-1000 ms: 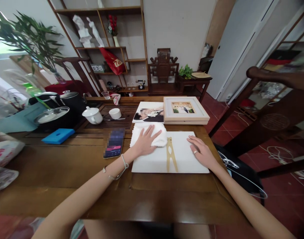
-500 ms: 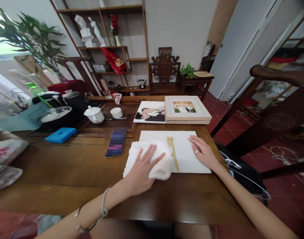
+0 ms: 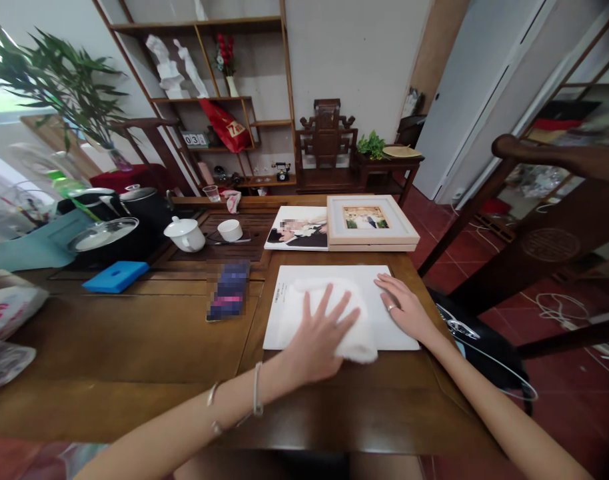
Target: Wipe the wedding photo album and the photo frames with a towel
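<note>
My left hand (image 3: 317, 337) lies flat with its fingers spread on a white fluffy cloth (image 3: 362, 343). Under the cloth is a white panel (image 3: 278, 327) with small print near its left edge, and the cloth hides much of its middle. On the panel's right side rests my right hand (image 3: 408, 312), palm down, fingers stretched out, with a ring on one finger. Left of the panel a dark, blurred-out item (image 3: 229, 290) lies on the wooden table (image 3: 149, 347).
Behind the panel lie a photo print (image 3: 302, 227) and a pale picture frame (image 3: 374, 240). Farther left are a lidded white cup (image 3: 184, 235), a small white bowl (image 3: 229, 231), a blue box (image 3: 116, 277) and a dark kettle (image 3: 147, 213). A wooden chair (image 3: 549, 233) stands at the right.
My left hand has slid the cloth to the right across the panel, uncovering its left side and covering the yellowish tapered shape. My right hand stays on the panel.
</note>
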